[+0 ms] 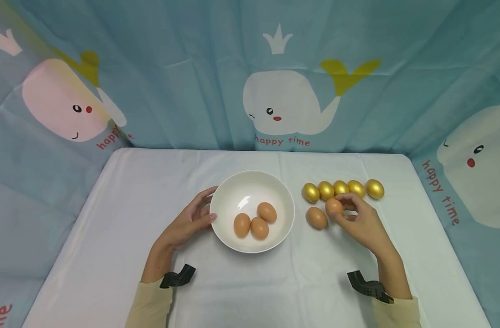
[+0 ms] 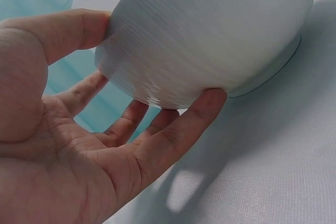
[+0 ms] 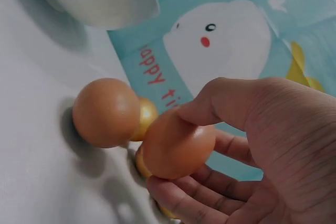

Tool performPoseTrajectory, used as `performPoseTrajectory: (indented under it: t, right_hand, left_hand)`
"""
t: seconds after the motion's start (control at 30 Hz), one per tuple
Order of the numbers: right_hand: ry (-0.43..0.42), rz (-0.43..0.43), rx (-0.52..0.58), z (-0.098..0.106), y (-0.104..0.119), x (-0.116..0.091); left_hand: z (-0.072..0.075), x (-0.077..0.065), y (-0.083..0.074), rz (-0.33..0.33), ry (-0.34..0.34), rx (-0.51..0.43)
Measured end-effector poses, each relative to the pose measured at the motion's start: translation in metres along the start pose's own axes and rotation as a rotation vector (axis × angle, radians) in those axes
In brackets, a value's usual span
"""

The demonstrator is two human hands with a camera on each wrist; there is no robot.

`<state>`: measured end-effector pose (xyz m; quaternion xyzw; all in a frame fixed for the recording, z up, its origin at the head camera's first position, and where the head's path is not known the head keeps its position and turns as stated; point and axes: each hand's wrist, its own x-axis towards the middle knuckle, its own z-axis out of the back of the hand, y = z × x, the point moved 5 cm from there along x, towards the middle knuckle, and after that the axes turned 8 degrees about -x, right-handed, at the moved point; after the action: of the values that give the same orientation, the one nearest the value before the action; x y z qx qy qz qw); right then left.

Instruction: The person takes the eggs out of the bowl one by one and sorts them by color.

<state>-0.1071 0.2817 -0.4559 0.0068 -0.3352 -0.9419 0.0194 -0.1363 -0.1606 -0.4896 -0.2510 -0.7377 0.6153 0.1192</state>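
Left hand [image 1: 189,219] holds white bowl [image 1: 229,196] at its left rim; three brown eggs [image 1: 260,228] inside. Right hand [image 1: 362,223]: fingers [image 1: 349,197] pinch fourth brown egg [image 1: 334,206], clearance above white-covered surface [image 1: 250,287] uncertain. Fifth brown egg [image 1: 317,218] just beside. Five gold eggs [image 1: 341,187] lined up behind.

There are five brown eggs [image 1: 267,212] and five golden eggs [image 1: 375,189]. One white bowl [image 1: 233,196] and two hands [image 1: 188,219] are visible.

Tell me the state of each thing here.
White bowl: gripped by the left hand.
Three brown eggs: lying inside the bowl.
Fourth brown egg: gripped in the right hand.
Fifth brown egg: resting on the white tablecloth.
Five gold eggs: lying in a row.
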Motion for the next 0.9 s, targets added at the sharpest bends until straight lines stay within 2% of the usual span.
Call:
performPoseTrajectory:
  t: [0.17,0.9]
  right_hand:
    - [0.047,-0.015,-0.015,-0.0026,-0.0070,0.0013]
    - [0.066,-0.008,-0.058,-0.0092,-0.0098,0.0019]
  left_hand:
    - [-0.0017,0.0025,0.0013,0.003,-0.001,-0.007]
    - [0.0009,-0.0002,0.0000,0.013,-0.017,-0.020]
